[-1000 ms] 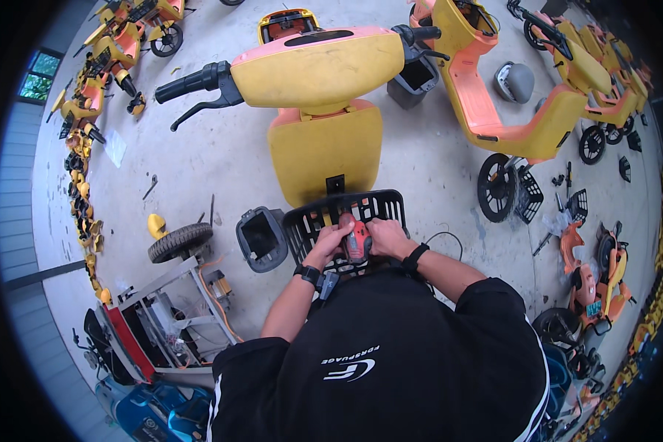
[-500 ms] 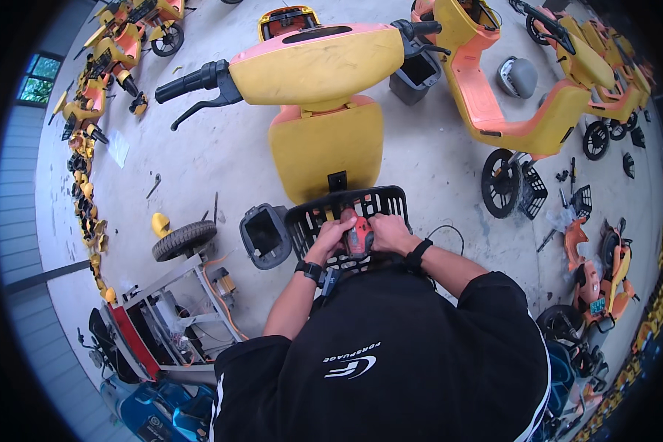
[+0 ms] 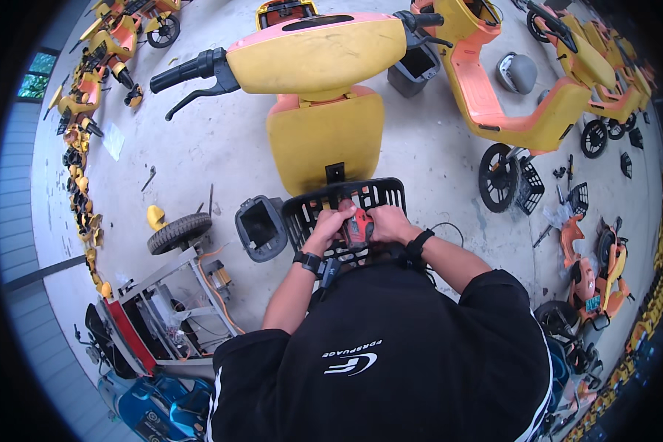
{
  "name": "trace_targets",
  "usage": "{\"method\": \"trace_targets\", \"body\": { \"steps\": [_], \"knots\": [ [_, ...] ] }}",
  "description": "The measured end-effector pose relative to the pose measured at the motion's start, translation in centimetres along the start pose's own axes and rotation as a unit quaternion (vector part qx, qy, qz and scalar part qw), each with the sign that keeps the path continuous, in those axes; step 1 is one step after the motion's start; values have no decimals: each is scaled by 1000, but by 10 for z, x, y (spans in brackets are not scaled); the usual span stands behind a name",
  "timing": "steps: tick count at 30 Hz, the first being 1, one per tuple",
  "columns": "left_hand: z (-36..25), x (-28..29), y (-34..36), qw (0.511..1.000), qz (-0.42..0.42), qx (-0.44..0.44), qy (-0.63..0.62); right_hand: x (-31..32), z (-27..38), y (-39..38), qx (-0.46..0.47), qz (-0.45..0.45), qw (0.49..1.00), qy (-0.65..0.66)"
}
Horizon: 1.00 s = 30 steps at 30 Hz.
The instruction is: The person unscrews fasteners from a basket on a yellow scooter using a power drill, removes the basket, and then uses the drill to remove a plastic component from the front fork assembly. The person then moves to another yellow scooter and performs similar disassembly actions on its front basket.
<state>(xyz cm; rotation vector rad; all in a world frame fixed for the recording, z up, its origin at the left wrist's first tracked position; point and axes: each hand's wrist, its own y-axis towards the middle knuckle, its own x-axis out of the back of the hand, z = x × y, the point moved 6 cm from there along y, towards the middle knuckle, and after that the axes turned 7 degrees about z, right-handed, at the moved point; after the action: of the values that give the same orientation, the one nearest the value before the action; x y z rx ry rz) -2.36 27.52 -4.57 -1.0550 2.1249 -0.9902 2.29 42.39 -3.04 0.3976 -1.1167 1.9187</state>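
Red power tool (image 3: pixel 358 227) between hands (image 3: pixel 331 226)

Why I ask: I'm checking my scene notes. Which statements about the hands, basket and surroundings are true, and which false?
1. The left hand grips the red power tool. True.
2. The loose tyre lies right of the black basket. False: it lies left of it.
3. The handlebar cover is mostly blue. False: it is mostly yellow.
4. Black bands circle both wrists. True.
5. The black shirt is long-sleeved. False: its sleeves are short.
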Motion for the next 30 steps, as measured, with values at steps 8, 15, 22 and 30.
{"method": "trace_targets", "body": {
  "steps": [8,15,22,30],
  "knots": [
    [0,9,-1,1000,-2,-6,4,2,13,-7,-2,-46,999,-8],
    [-10,4,0,997,-25,-10,68,-3,8,-6,0,-53,996,65],
    [2,4,2,999,-9,4,41,-8,3,-2,4,-31,999,18],
    [17,1,4,1000,12,-7,-20,-11,1,-3,23,-50,998,-22]
  ]
}}
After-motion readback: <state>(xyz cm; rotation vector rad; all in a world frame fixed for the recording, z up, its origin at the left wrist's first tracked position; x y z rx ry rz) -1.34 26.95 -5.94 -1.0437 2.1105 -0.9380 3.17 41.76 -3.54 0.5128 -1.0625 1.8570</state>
